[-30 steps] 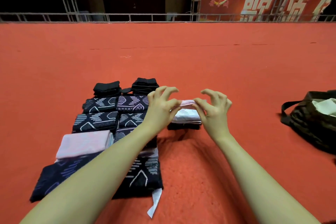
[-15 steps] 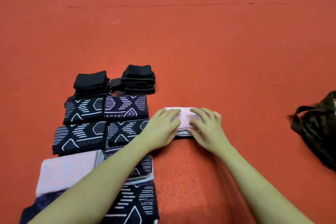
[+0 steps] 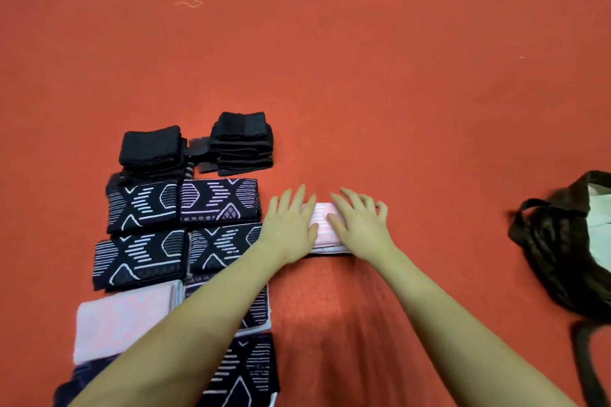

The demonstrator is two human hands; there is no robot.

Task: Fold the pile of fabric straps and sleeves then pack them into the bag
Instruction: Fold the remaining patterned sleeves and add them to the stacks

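A folded pink sleeve [image 3: 322, 225] lies on the red carpet at the middle of the view. My left hand [image 3: 289, 228] presses flat on its left end and my right hand [image 3: 358, 225] presses flat on its right end, fingers straight. Left of it lie folded black sleeves with white patterns [image 3: 218, 200], two stacks of folded black straps [image 3: 243, 142], and another folded pink sleeve [image 3: 122, 317]. The dark bag [image 3: 558, 241] sits at the right edge with something pale inside.
The red carpet [image 3: 363, 76] stretches bare ahead and to the right between the pink sleeve and the bag. A small white thread [image 3: 190, 3] lies far ahead. A bag strap [image 3: 585, 360] trails along the lower right edge.
Both hands lowered the pink sleeve from a pinch above the floor and now press it flat. The view tilted down, so the far railing and banner are gone.
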